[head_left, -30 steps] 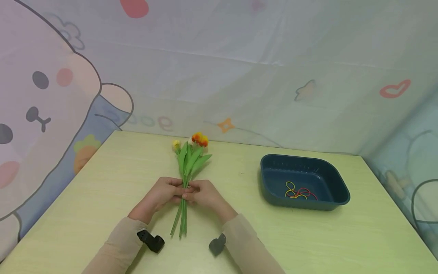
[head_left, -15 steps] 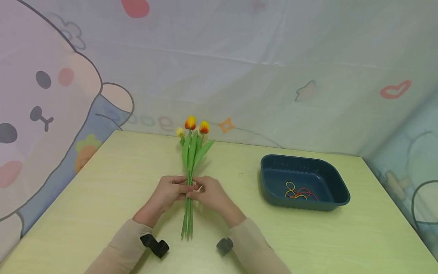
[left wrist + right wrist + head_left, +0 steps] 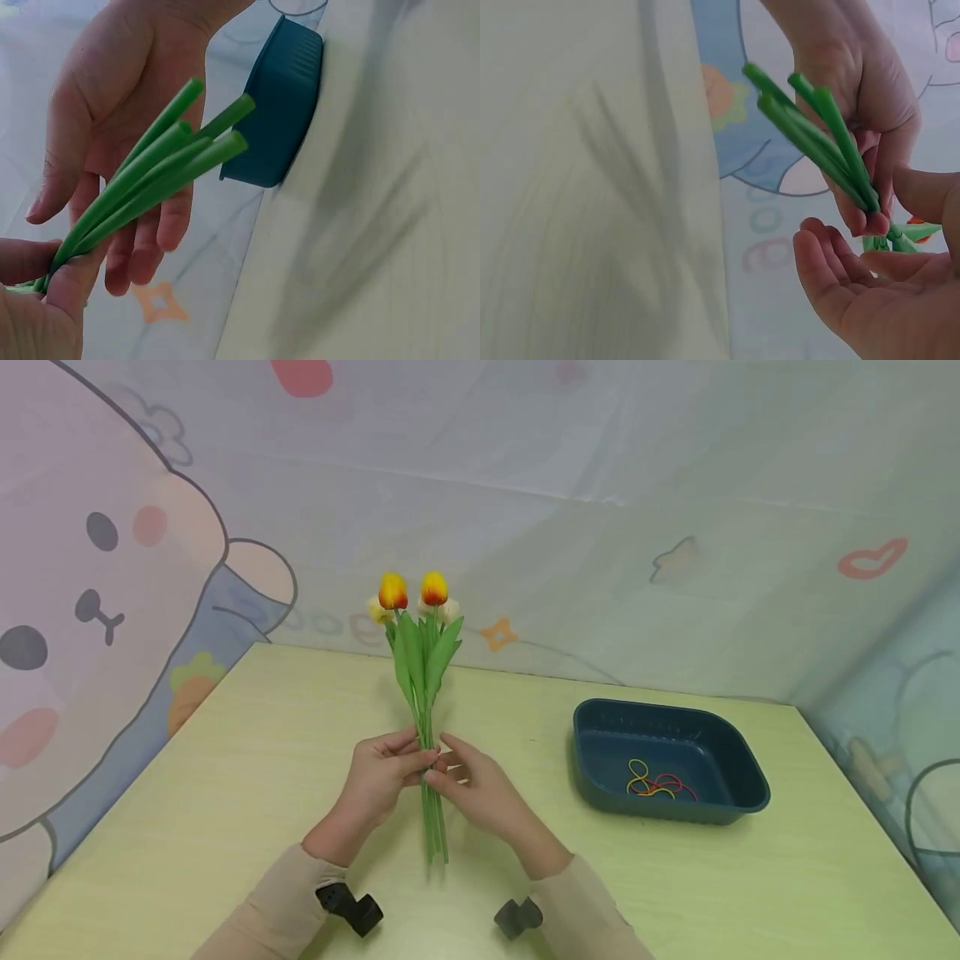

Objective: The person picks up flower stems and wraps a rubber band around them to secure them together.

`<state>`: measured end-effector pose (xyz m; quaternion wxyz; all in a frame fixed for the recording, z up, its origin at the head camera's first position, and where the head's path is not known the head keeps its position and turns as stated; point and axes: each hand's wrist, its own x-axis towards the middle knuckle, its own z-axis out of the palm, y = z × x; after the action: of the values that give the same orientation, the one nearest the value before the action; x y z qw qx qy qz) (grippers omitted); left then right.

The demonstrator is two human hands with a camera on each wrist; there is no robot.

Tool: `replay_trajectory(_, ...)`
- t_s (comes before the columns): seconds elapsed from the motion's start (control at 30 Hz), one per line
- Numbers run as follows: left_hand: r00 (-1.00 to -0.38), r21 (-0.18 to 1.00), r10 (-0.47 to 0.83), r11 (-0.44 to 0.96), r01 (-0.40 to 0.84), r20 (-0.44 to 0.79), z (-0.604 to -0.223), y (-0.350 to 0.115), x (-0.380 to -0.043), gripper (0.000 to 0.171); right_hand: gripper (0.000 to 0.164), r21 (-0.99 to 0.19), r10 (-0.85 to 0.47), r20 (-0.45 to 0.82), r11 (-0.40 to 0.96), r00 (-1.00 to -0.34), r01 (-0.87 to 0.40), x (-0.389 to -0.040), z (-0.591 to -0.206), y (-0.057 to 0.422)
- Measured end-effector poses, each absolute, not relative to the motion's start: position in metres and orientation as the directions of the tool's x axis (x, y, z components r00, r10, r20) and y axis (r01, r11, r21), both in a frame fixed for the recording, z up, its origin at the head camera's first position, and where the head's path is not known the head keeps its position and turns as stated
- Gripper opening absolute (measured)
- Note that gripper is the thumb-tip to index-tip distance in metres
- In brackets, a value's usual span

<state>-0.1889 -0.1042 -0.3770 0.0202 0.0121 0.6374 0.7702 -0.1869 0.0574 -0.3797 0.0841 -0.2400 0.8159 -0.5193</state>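
Your left hand has the flower bunch pinched partway down, fingers clamped on the stems. The long axis runs pretty much straight away from you: blossoms at the far end and tipped up, bare stem ends back toward your body. Your right hand sits just right of the stems, fingers loose and apart, gripping nothing. Can't really tell if that thumb touches a stem, the hands overlap there. The blue tub with the yellow and red loops in it is well off to your right, so your right hand's the nearer one. The bunch is held above the table, and a printed cloth hangs behind the far edge.
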Motion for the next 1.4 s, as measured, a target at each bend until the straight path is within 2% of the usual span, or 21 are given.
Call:
replay_trajectory(0.13, -1.0, 0.969, 0.006, -0.248, 0.009, 0.011, -0.371, -0.099, -0.185, 0.042, 0.061, -0.945, -0.492, 0.073, 0.244, -0.868, -0.218, -0.181, -0.377, 0.06)
replay_trajectory(0.27, -0.999, 0.946, -0.021, -0.32, 0.046, 0.041, -0.368, -0.094, -0.181, 0.041, 0.052, -0.975, -0.526, 0.047, 0.159, -0.849, -0.152, -0.176, -0.376, 0.063)
replay_trajectory(0.57, -0.989, 0.887, -0.082, -0.438, 0.146, 0.122, -0.367, -0.085, -0.179, 0.036, 0.041, -0.993, -0.513, -0.039, 0.112, -0.858, -0.022, -0.167, -0.377, 0.064)
replay_trajectory(0.77, -0.987, 0.863, -0.101, -0.48, 0.157, 0.123, -0.372, -0.081, -0.177, 0.03, 0.034, -0.987, -0.473, -0.022, 0.151, -0.881, -0.056, -0.161, -0.377, 0.064)
replay_trajectory(1.0, -0.992, 0.863, -0.052, -0.489, 0.128, 0.118, -0.377, -0.077, -0.176, 0.026, 0.029, -0.981, -0.435, -0.008, 0.179, -0.9, -0.078, -0.152, -0.38, 0.064)
replay_trajectory(1.27, -0.988, 0.906, 0.038, -0.405, 0.119, 0.146, -0.376, -0.078, -0.175, 0.014, 0.027, -0.974, -0.421, 0.025, 0.196, -0.907, -0.118, -0.147, -0.38, 0.068)
replay_trajectory(1.4, -0.985, 0.916, 0.107, -0.394, 0.083, 0.135, -0.372, -0.084, -0.177, 0.025, 0.028, -0.967, -0.412, 0.02, 0.224, -0.911, -0.122, -0.147, -0.378, 0.072)
